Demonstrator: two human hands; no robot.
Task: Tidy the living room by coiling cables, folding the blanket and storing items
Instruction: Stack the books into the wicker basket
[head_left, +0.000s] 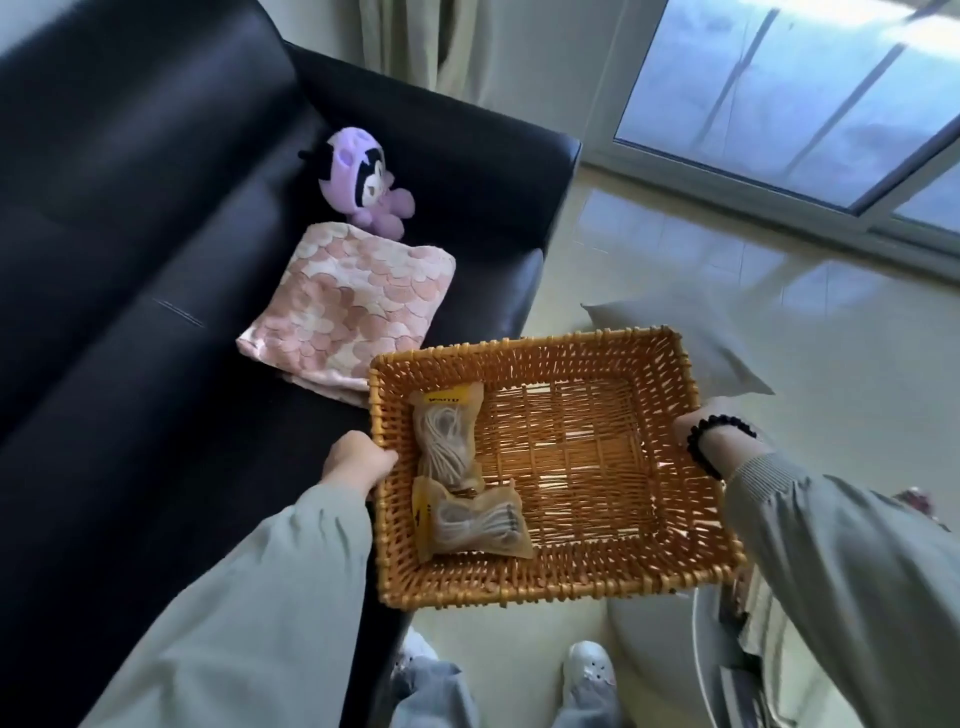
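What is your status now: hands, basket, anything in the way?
Status: left grip and right grip hold basket by its side rims. Two bagged cables inside. Folded blanket, plush toy on sofa beyond it. Nothing seen blocking.

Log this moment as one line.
left hand grips woven wicker basket left rim | right hand grips right rim | two bagged cable coils inside | folded pink blanket on black sofa

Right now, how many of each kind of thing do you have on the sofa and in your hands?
Bagged cables: 2
Folded blanket: 1
Plush toy: 1
Wicker basket: 1
Total: 5
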